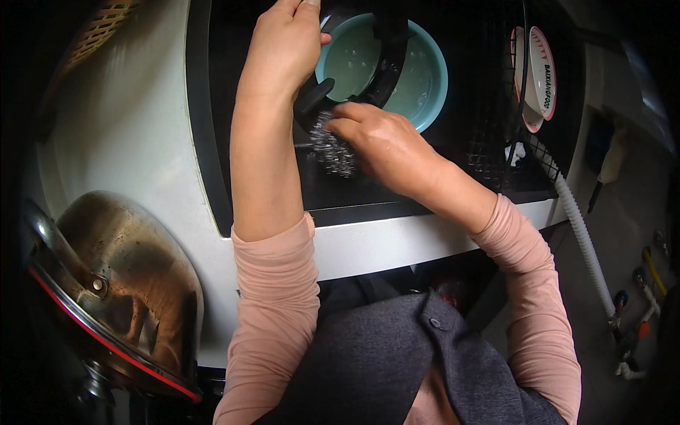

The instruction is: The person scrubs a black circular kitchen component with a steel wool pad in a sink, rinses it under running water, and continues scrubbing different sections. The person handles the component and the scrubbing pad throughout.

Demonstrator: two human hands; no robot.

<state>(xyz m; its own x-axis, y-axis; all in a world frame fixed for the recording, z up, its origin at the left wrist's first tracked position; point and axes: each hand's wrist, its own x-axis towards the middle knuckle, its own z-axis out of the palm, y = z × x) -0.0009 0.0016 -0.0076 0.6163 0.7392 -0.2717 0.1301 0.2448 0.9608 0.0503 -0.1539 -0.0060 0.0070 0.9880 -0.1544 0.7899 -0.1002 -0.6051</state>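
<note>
My right hand [380, 141] presses a steel wool scrubber [332, 146], blurred by motion, near the lower edge of a black ring-shaped pan support [390, 74] with stubby prongs. My left hand [289, 45] is at the top of the view, closed at the ring's left side; its grip is partly hidden. A light blue plastic basin [438, 87] of cloudy water stands beneath the ring, inside a black sink [467, 64].
A scorched metal pot [122, 255] with a red-rimmed lid [114, 345] stands on the white counter [159, 143] at left. White-and-red bowls [542, 74] lean in a black wire rack [515, 117] at right. A white corrugated hose [581, 234] runs down to pipe fittings [627, 329].
</note>
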